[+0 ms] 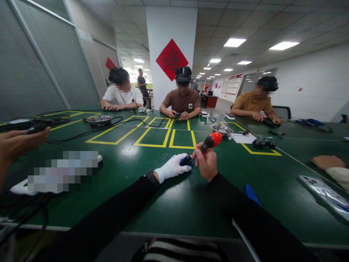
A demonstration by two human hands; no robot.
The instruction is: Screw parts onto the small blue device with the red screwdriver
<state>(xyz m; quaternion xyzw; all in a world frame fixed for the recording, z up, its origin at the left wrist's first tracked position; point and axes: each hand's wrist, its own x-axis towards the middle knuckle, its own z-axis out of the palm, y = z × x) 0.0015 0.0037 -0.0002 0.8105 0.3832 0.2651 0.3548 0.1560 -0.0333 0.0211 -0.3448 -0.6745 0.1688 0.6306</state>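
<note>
Well, the screwdriver (210, 142) is up over the middle of the green table (122, 207), its shaft mostly hidden by fingers and its tip hard to make out against the blue-and-black piece (186, 160). Its long axis slants, red handle end up to the right, shaft down to the left. The bare right hand (207, 163) pinches it between thumb and fingers, the other fingers curled. That piece is half covered by the white-gloved left hand (174, 167), thumb and fingers closed around it; I can't tell which way it points. Small metal bits (165, 156) lie just left of it. To the far right sit a metal bowl (222, 129), paper (243, 138) and black parts (264, 143). Near right, the sleeve partly hides a blue object (252, 194); the phone (325, 193) is cut off by the edge.
</note>
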